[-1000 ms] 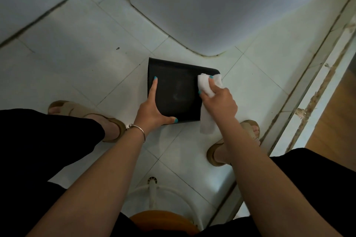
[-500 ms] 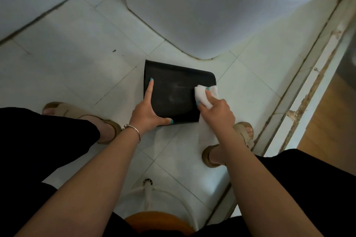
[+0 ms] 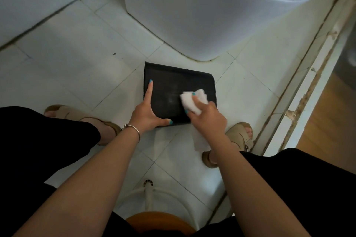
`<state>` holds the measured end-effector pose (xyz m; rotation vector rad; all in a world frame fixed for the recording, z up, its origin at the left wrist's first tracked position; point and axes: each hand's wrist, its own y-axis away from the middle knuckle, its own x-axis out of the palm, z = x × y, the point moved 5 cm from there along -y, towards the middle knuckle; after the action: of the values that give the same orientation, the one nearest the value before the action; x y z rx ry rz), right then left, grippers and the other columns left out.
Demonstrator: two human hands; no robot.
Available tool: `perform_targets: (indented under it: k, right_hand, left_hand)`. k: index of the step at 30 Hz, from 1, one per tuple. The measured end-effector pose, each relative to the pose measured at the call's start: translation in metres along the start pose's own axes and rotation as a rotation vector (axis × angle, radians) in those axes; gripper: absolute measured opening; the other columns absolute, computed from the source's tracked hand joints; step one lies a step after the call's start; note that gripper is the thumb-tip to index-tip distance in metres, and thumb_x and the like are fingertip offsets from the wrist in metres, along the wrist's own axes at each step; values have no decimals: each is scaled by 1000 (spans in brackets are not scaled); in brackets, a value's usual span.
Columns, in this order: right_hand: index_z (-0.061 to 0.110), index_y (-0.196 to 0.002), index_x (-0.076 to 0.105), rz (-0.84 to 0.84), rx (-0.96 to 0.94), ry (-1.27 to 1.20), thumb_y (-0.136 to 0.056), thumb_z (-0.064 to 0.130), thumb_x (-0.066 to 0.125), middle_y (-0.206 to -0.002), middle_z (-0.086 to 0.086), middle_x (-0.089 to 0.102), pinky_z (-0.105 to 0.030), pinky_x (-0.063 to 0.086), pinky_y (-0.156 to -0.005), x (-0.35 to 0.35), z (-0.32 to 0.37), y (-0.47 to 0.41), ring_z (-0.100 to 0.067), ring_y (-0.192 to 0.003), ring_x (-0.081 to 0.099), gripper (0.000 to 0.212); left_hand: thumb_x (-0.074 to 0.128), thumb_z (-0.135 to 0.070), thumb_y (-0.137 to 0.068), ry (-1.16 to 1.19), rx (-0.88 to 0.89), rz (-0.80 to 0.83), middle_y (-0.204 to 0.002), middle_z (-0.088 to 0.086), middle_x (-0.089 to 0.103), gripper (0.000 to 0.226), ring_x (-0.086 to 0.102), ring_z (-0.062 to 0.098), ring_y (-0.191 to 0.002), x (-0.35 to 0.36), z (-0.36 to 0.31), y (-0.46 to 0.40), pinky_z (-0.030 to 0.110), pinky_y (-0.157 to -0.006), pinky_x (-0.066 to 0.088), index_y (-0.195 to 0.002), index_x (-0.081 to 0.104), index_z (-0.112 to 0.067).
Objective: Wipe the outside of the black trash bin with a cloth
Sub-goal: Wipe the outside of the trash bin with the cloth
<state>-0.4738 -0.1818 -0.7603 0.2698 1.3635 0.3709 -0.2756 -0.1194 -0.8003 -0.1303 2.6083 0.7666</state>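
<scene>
Two hands are working on the black trash bin (image 3: 173, 90), which is sitting on the tiled floor (image 3: 77, 59) just before the toilet base (image 3: 192, 15). Left hand (image 3: 148, 113) is steadying its near-left corner, forefinger straight, thumb spread. Right hand (image 3: 208, 119) is gripping the white cloth (image 3: 194, 102), pressing it against the bin's right side.

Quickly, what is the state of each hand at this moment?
Left hand: open, fingers straight, steadying the black trash bin.
Right hand: closed on the white cloth, pressing it against the bin.
</scene>
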Motion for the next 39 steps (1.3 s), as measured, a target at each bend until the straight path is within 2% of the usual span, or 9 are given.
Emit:
perform_targets:
  k: [3, 6, 10, 12, 18, 28, 32, 36, 39]
  right_hand:
    - [51, -141, 34, -16, 101, -12, -88, 53, 54, -117, -4, 50, -34, 39, -77, -6, -16, 0, -29, -106, 57, 56]
    - [48, -144, 32, 9, 147, -151, -88, 54, 54, -128, -7, 46, -36, 42, -87, 9, 10, 7, -31, -114, 54, 60]
    - [48, -143, 30, 51, -114, -70, -89, 57, 51, -123, -5, 47, -35, 46, -82, 27, 69, 27, -27, -106, 57, 58]
    - [52, -141, 32, 55, -152, -42, -88, 60, 51, -116, -2, 48, -35, 45, -79, 22, 69, 25, -26, -102, 58, 57]
    - [58, -136, 35, 44, 33, -49, -86, 58, 55, -112, -1, 48, -36, 45, -83, -1, -14, 7, -27, -104, 57, 54]
    - [54, -139, 35, 21, 149, -101, -86, 58, 57, -108, 0, 48, -38, 47, -83, -1, -26, 4, -26, -103, 57, 58]
    - [48, -141, 35, -2, 208, -176, -87, 55, 56, -120, -5, 50, -37, 42, -85, 9, -11, 10, -30, -109, 56, 59]
    - [49, -143, 31, 32, -26, -83, -89, 56, 54, -123, -5, 47, -35, 44, -81, 27, 49, 28, -29, -106, 56, 59]
    - [53, -140, 32, 21, -132, -14, -88, 59, 52, -111, -2, 48, -31, 44, -69, 24, 62, 31, -27, -92, 59, 56]
  left_hand:
    - [93, -34, -55, -28, 17, -10, -144, -3, 45, 143, 55, 21, -114, 2, -3, 1, 27, -86, 47, -149, -15, -46]
    - [93, -36, -54, -29, 0, -25, -135, -5, 51, 143, 57, 21, -111, 2, -2, 0, 26, -84, 44, -148, -15, -47]
    - [83, -22, -69, -33, -15, 7, -107, 0, 63, 129, 60, 16, -84, 3, 1, -1, 29, -75, 43, -150, -15, -43]
    - [84, -23, -68, -34, -9, 14, -103, -2, 63, 131, 59, 16, -83, 2, 1, -1, 29, -75, 43, -150, -16, -43]
    - [93, -36, -55, -26, 35, -10, -146, -3, 44, 143, 55, 24, -118, -2, -2, 4, 29, -89, 48, -146, -16, -50]
    - [81, -6, -75, 208, 65, 50, -141, -16, 30, 127, 42, 4, -119, 5, 17, 18, 23, -96, 45, -146, -12, -54]
    - [78, -1, -75, 179, 65, 81, -137, -10, 39, 129, 56, 10, -107, 4, 19, 16, 18, -82, 49, -143, -16, -58]
    - [79, -3, -73, 212, 45, 69, -126, -8, 51, 127, 60, 16, -106, 4, 23, 16, 34, -91, 52, -146, -11, -55]
    - [80, -6, -73, 196, 37, 78, -122, -5, 57, 127, 63, 17, -100, 3, 24, 13, 31, -88, 51, -144, -13, -55]
